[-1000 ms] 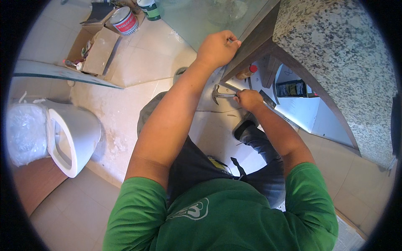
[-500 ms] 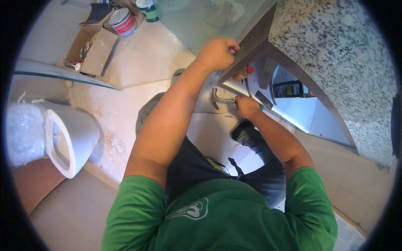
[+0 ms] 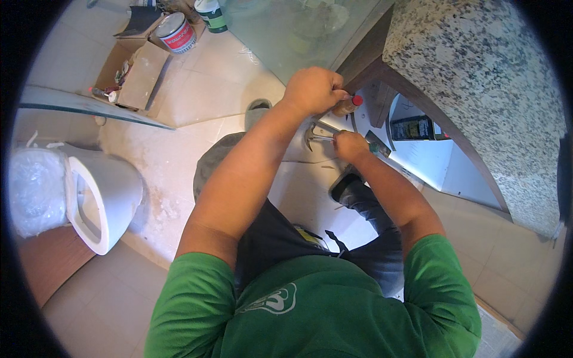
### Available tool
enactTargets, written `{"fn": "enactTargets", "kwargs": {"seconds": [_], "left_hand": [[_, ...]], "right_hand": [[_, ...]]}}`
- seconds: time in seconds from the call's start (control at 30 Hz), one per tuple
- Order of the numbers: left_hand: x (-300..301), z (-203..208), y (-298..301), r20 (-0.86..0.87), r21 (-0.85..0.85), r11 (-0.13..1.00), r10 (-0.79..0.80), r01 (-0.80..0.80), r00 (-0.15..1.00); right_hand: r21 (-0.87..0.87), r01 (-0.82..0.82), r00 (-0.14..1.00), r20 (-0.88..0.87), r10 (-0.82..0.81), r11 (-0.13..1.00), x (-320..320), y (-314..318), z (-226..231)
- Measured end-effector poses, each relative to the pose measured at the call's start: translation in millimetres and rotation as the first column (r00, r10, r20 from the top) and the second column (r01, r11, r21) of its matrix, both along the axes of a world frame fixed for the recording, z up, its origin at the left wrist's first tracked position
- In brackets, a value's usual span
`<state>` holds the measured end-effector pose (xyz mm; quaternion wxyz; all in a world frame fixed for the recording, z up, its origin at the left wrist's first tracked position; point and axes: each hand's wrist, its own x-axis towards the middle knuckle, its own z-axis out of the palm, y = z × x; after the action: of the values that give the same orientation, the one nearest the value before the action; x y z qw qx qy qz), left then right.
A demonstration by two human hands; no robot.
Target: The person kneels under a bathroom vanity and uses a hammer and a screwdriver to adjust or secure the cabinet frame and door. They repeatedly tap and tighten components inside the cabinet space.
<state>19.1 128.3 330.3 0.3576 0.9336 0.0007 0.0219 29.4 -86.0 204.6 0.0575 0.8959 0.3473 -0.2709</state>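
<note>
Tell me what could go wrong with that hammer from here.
1. The right hand grips the hammer, its head just below the left hand in the picture; a stray swing might strike fingers.
2. The red-capped bottle shows right beside the left fingertips and could get knocked.
3. The glass panel is near too; a misdirected blow might crack it.

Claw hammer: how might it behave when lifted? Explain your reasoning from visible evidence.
The claw hammer would probably feel head-heavy, its metal head sitting at one end of a slim shaft. It should stay stiff, since that shaft looks straight and metallic.
</note>
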Motion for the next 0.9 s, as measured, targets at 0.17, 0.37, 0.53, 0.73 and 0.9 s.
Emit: {"fn": "enactTargets", "kwargs": {"seconds": [0.17,0.37,0.53,0.73,0.9], "left_hand": [[0,0,1,0.054,0.045,0.999,-0.022,0.02,0.998],[-2,3,2,0.024,0.009,1.0,-0.006,0.006,1.0],[-1,3,3,0.034,0.018,1.0,-0.015,0.015,0.999],[0,1,3,0.055,0.014,1.0,-0.017,0.016,0.998],[2,-2,4,0.07,0.026,1.0,-0.013,0.011,0.997]], "right_hand": [[0.011,0.006,1.0,0.021,-0.006,1.0,10,1,-5],[0.0,-0.035,0.999,0.02,0.035,0.999,11,0,-11],[0.033,-0.001,0.998,0.055,-0.001,0.999,13,-7,-15],[0.117,-0.015,0.997,0.071,0.007,0.993,8,-18,-3],[0.171,-0.047,0.994,0.104,0.03,0.984,6,-24,-3]]}}
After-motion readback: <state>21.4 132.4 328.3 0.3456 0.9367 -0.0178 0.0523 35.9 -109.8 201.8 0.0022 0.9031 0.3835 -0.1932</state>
